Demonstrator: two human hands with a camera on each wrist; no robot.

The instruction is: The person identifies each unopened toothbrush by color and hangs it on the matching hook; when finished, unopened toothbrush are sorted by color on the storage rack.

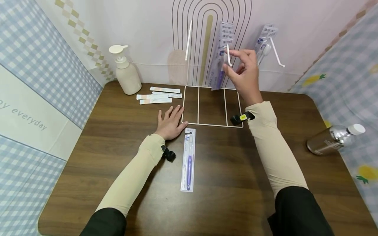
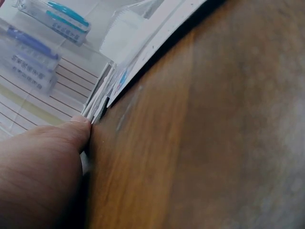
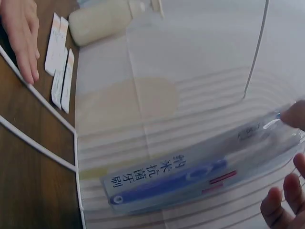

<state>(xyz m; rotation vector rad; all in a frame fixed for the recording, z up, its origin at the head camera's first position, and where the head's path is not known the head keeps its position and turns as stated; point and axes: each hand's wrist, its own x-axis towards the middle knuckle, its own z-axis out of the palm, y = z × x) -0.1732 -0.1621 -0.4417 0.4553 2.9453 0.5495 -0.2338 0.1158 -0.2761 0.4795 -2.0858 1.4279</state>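
Note:
My left hand (image 1: pixel 169 123) lies flat on the brown table, fingers straight, its fingertips at the front left corner of the white wire rack's base (image 1: pixel 211 124). In the left wrist view, its thumb (image 2: pixel 62 143) rests on the wood beside the edge of a pack (image 2: pixel 121 78). My right hand (image 1: pixel 243 70) is raised at the rack's middle hook, where its thumb and forefinger pinch the top of a hanging toothbrush pack (image 1: pixel 220 62) (image 3: pixel 190 176). A second toothbrush pack (image 1: pixel 188 159) with a purple handle lies on the table in front of the rack.
Another pack (image 1: pixel 264 41) hangs on the rack's right hook. A cream pump bottle (image 1: pixel 125 70) stands at the back left, with several flat white packs (image 1: pixel 159 95) beside it. A metal bottle (image 1: pixel 333 139) lies at the right table edge.

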